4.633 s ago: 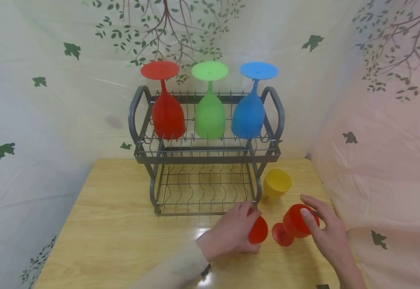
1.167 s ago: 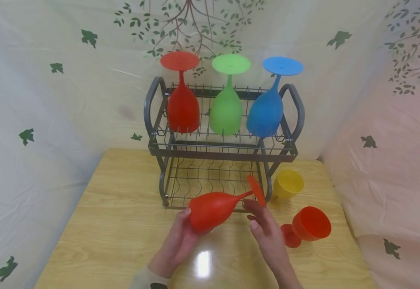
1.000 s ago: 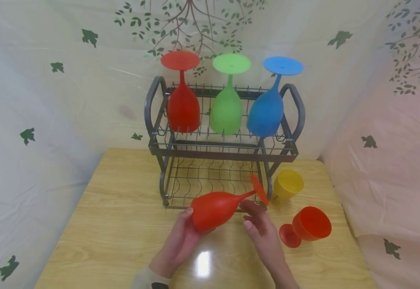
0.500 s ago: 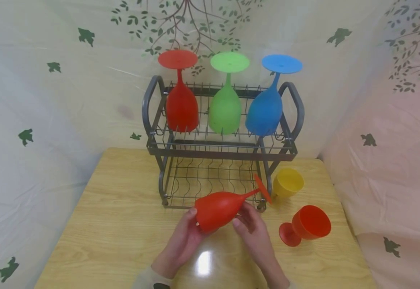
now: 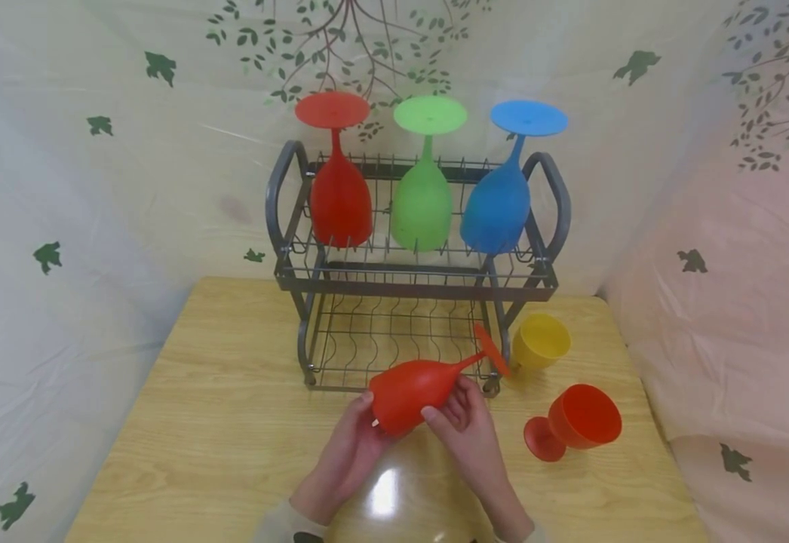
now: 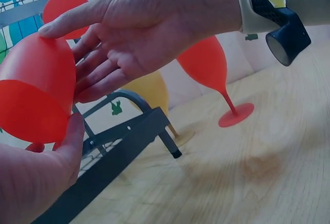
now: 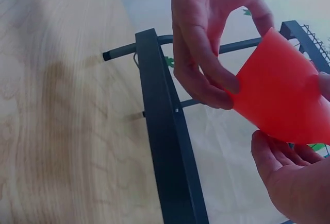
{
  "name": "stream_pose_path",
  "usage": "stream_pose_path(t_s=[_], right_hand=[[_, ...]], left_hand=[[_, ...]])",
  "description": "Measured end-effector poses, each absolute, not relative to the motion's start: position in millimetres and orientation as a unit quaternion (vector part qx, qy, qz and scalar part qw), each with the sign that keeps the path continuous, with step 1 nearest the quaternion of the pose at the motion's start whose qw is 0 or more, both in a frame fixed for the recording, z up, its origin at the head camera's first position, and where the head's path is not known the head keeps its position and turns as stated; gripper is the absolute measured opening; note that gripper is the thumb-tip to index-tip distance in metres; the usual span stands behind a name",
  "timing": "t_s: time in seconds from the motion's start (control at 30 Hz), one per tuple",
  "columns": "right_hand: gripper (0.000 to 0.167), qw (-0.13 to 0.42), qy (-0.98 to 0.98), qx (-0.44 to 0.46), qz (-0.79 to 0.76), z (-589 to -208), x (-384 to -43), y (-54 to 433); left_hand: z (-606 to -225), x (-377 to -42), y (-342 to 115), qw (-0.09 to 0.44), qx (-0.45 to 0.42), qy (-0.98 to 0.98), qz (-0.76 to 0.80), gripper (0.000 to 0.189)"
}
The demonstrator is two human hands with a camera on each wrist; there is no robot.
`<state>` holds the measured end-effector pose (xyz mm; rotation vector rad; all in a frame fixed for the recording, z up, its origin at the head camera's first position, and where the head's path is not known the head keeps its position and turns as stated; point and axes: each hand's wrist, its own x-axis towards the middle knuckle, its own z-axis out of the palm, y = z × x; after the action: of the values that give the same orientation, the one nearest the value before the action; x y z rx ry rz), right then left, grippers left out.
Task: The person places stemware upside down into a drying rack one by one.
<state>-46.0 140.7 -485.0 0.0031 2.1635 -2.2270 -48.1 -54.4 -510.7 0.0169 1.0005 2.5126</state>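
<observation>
A red plastic wine glass (image 5: 411, 396) lies tilted on its side above the table, its foot pointing up and right toward the rack. My left hand (image 5: 348, 456) grips its bowl near the rim, thumb on the near side. At the bowl's stem end my right hand (image 5: 465, 445) holds it too, with the thumb on the bowl and the fingers behind it. The right wrist view shows the red bowl (image 7: 289, 90) between both hands. To the right, another red glass (image 5: 584, 418) stands upright, and a yellow glass (image 5: 541, 343) stands beside the rack.
A dark two-tier dish rack (image 5: 418, 289) stands at the back of the wooden table (image 5: 198, 407). On its upper tier are an upside-down red glass (image 5: 342, 200), a green glass (image 5: 422, 207) and a blue glass (image 5: 498, 211). Printed cloth hangs behind and at the sides.
The held red glass was lifted from the table's right side and turned sideways. My right hand moved left from near its foot onto the bowl. The glass shifted slightly right.
</observation>
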Motion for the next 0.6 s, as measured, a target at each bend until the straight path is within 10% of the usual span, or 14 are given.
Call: stream_pose_path(t_s=[0.6], right_hand=[[0.075, 0.004, 0.741, 0.049, -0.67, -494, -59, 165]], left_hand=[[-522, -50, -70, 0.077, -0.013, 0.51, 0.857, 0.058]])
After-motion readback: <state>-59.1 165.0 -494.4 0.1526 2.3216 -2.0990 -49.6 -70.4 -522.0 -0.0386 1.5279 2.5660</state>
